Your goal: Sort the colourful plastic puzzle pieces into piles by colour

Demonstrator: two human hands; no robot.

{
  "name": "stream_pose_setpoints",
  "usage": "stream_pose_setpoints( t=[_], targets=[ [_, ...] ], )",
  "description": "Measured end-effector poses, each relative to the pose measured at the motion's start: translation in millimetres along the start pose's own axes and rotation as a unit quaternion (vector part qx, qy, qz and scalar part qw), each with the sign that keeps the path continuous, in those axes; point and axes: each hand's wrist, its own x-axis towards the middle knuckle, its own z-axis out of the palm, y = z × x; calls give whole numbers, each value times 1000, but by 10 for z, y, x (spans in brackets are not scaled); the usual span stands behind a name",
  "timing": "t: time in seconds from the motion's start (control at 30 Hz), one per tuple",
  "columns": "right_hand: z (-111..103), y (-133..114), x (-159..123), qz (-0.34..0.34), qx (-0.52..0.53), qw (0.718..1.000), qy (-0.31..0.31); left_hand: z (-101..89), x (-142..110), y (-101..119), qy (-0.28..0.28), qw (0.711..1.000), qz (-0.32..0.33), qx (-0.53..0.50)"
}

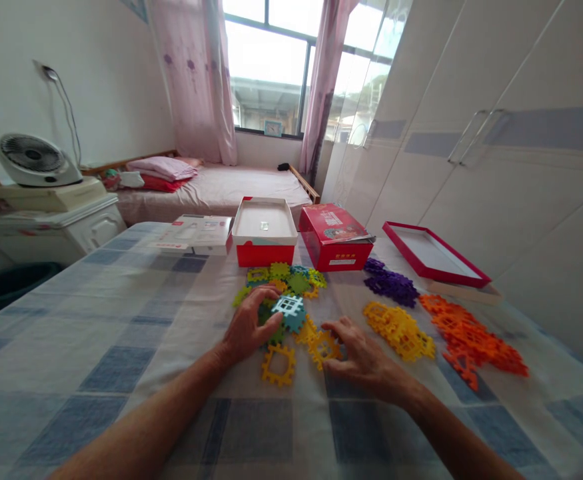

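A mixed heap of notched square plastic building pieces (298,283) in green, blue and yellow lies before me. My left hand (248,323) rests at the heap's left side, thumb and fingers apart, beside a light blue window-patterned piece (288,305) on top. At the heap's near right, my right hand (356,350) has its thumb and index finger spread around a yellow piece (322,348); whether they press on it is unclear. A yellow square frame piece (278,365) lies flat between the hands, closer to me. Some fingers of both hands are hidden.
Separate piles of purple pieces (391,283), yellow pieces (398,330) and orange pieces (471,337) lie to the right. Behind the heap stand an open box (265,255), a red box (336,243) and a flat white package (196,233). A red-rimmed lid (438,273) lies at back right.
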Motion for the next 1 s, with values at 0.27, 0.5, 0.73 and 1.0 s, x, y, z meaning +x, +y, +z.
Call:
stream_pose_setpoints(
  t=[0.27, 0.5, 0.73, 1.0],
  targets=[
    [187, -161, 381, 4, -39, 999, 19, -112, 40, -127, 104, 987, -115, -42],
    [164, -57, 280, 63, 10, 998, -16, -62, 91, -144, 108, 978, -175, 25],
    [-98, 19, -5, 52, 6, 999, 5, -44, 96, -185, 111, 983, -144, 33],
    [-154, -193, 83, 61, -100, 992, 42, -50, 98, -200, 110, 985, -124, 44]
  ],
)
